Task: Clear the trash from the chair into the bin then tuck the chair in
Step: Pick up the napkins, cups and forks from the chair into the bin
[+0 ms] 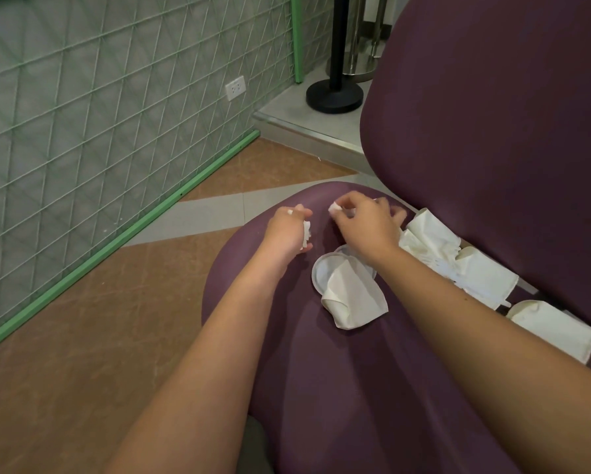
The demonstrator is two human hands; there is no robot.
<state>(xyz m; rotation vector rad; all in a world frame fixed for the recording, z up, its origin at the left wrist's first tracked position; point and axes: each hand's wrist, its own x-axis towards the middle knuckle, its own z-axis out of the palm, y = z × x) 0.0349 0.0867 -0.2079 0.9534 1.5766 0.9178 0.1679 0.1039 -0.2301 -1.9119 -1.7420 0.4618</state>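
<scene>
Head view is showing two bare forearms reaching forward over the purple chair [338, 388], whose seat is filling the lower middle. Crushed white paper cups [352, 295] are lying on the seat, one resting on a flat plastic lid [321, 271], the others lining up along the gap under the backrest at right. Beyond the lid, the left hand [289, 230] is curling around a crumpled white scrap [306, 234], fingers closed on it. Just beside it, the right hand [366, 222] is pinching a small white bit [334, 207] between thumb and fingertips, just above the seat's far edge. Farther off, a green mesh panel [99, 114] is standing at left, and a black post base [335, 94] is sitting on a raised step.
</scene>
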